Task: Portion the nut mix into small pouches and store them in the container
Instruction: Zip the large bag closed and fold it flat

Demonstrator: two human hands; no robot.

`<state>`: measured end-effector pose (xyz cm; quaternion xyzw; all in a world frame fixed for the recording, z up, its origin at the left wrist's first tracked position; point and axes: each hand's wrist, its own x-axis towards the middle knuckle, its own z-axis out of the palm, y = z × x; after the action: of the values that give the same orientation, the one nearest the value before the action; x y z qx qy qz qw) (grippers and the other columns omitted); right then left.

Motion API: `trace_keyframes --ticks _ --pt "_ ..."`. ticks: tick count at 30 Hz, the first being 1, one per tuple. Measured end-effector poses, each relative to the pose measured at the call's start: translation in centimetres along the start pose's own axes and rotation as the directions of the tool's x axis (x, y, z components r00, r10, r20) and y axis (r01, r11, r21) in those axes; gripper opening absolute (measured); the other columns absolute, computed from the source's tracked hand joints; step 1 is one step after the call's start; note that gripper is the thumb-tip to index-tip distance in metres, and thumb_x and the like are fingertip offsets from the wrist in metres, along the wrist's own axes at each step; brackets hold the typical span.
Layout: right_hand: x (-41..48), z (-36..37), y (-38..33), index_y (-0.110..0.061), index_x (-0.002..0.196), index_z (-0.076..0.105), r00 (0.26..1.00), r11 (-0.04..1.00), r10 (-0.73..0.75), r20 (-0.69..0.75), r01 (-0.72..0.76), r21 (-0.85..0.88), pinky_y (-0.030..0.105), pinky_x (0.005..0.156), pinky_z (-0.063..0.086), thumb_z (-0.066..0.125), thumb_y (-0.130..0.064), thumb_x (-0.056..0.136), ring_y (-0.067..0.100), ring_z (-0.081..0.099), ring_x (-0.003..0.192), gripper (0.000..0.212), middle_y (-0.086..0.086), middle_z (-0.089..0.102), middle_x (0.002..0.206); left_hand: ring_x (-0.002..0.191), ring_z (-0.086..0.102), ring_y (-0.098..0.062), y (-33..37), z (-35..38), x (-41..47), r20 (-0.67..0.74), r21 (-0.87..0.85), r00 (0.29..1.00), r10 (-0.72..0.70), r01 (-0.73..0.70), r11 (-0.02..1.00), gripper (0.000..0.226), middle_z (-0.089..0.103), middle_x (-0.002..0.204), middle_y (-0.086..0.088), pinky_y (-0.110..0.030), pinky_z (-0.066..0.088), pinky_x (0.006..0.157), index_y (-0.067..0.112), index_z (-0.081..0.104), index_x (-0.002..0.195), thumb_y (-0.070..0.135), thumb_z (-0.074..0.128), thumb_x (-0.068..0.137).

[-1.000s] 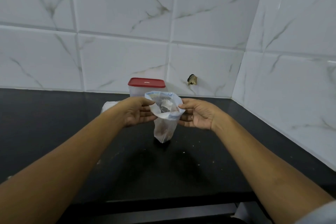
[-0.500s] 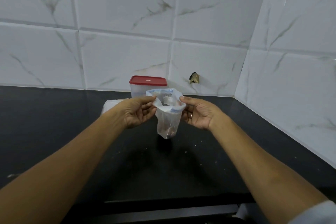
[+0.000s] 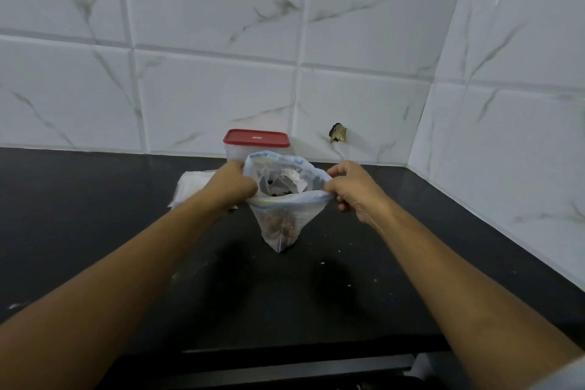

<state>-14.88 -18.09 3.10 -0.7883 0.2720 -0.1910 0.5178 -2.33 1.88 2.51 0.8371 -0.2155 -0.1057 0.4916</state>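
1. Our left hand (image 3: 232,185) pinches the left edge of the pouch (image 3: 278,215) at its mouth, with the fingers curled onto the rim.
2. Our right hand (image 3: 354,191) pinches the right edge of the same mouth in the same way. The two hands are apart, and the mouth is stretched wide open between them.
3. The pouch is clear plastic and hangs between our hands over the dark desk (image 3: 95,231), narrowing to a point at the bottom. We cannot tell whether that point touches the desk.
4. The nut mix (image 3: 281,228) shows as a brownish mass in the lower part of the pouch.
5. The container (image 3: 256,146) stands on the desk against the tiled wall (image 3: 205,89), just behind the pouch, with its red lid on.
6. A white bundle (image 3: 190,187) lies on the desk behind our left hand, partly hidden by it. We cannot tell what it is.
7. A few pale crumbs (image 3: 322,263) lie on the desk near the pouch.
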Motion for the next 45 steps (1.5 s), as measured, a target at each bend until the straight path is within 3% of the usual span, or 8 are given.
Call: trace_keyframes --ticks 5,15,18,22,30,37,42,45 --pt "1.1 -0.8 -0.3 -0.012 0.094 0.074 0.971 0.979 0.130 0.201 -0.157 0.130 0.027 0.057 0.049 0.067 -0.061 0.091 0.013 0.054 0.061 0.049 0.002 0.063 0.074 0.087 0.069 -0.030 0.0 -1.0 0.9 0.072 -0.400 0.989 -0.127 0.145 0.905 0.025 0.076 0.105 -0.019 -0.044 0.058 0.082 0.002 0.071 0.110 0.021 0.069 0.094" --pt "5.8 1.8 -1.4 -0.008 0.126 0.065 0.936 0.852 0.297 0.190 -0.349 0.390 0.033 0.063 0.057 0.042 -0.048 0.108 0.024 0.069 0.087 0.049 0.013 0.073 0.107 0.069 0.066 -0.015 0.1 -0.5 4.3 0.259 -0.593 0.930 -0.263 0.367 0.716 0.025 0.072 0.079 -0.003 -0.024 0.055 0.048 0.008 0.069 0.099 0.030 0.059 0.103" --pt "6.7 1.7 -1.5 -0.010 0.117 0.070 0.907 0.822 0.303 0.291 -0.404 0.402 0.039 0.087 0.058 0.042 -0.038 0.108 0.024 0.068 0.089 0.040 0.009 0.075 0.091 0.073 0.071 -0.018 -0.1 -0.4 4.9 0.309 -0.612 0.925 -0.220 0.371 0.698 0.026 0.074 0.086 -0.006 -0.028 0.060 0.055 0.007 0.069 0.109 0.030 0.062 0.101" --pt "7.5 1.3 -1.3 -0.001 0.124 0.071 0.858 0.744 0.230 0.460 -0.460 0.485 0.051 0.114 0.045 0.061 -0.012 0.098 0.032 0.063 0.124 0.029 0.020 0.070 0.126 0.088 0.071 -0.024 -0.5 -0.9 5.8 0.368 -0.625 0.918 -0.145 0.360 0.693 0.036 0.074 0.100 -0.010 -0.038 0.062 0.078 0.003 0.066 0.125 0.027 0.065 0.098" --pt "8.2 0.3 -1.1 -0.003 0.133 0.067 0.826 0.782 0.107 0.554 -0.414 0.466 0.050 0.097 0.058 0.079 -0.014 0.088 0.030 0.069 0.109 0.049 0.016 0.071 0.121 0.077 0.069 -0.020 -0.2 -1.3 6.5 0.360 -0.543 0.927 -0.100 0.296 0.786 0.042 0.072 0.091 -0.010 -0.032 0.061 0.071 0.002 0.066 0.116 0.019 0.080 0.081" --pt "7.4 0.6 -2.0 -0.008 0.082 0.073 0.975 0.977 -0.182 0.124 0.193 -0.085 0.028 0.067 0.058 0.070 0.007 0.083 0.020 0.067 0.083 0.015 0.007 0.072 0.085 0.068 0.059 -0.022 0.6 -1.2 6.1 -0.086 -0.203 0.995 0.055 -0.072 0.977 0.026 0.065 0.080 -0.009 -0.029 0.051 0.055 0.009 0.066 0.080 -0.016 0.060 0.081" --pt "7.4 2.0 -2.0 -0.016 0.094 0.064 0.921 0.839 -0.384 -0.071 0.315 -0.444 0.036 0.072 0.057 0.066 -0.017 0.093 0.018 0.065 0.081 0.002 0.000 0.066 0.088 0.081 0.066 -0.020 0.2 -0.2 6.3 -0.320 0.108 0.926 0.199 -0.173 0.979 0.007 0.068 0.087 0.000 -0.039 0.060 0.074 0.021 0.065 0.087 0.015 0.066 0.089" --pt "6.5 1.6 -2.2 -0.009 0.097 0.070 0.993 0.949 -0.116 -0.005 0.109 -0.295 0.031 0.053 0.053 0.062 -0.047 0.099 0.021 0.064 0.065 0.039 0.006 0.068 0.080 0.058 0.063 -0.022 0.3 -0.5 5.7 -0.211 0.127 0.975 0.075 -0.048 0.991 0.037 0.066 0.068 -0.005 -0.036 0.057 0.063 0.010 0.068 0.081 0.043 0.063 0.096"
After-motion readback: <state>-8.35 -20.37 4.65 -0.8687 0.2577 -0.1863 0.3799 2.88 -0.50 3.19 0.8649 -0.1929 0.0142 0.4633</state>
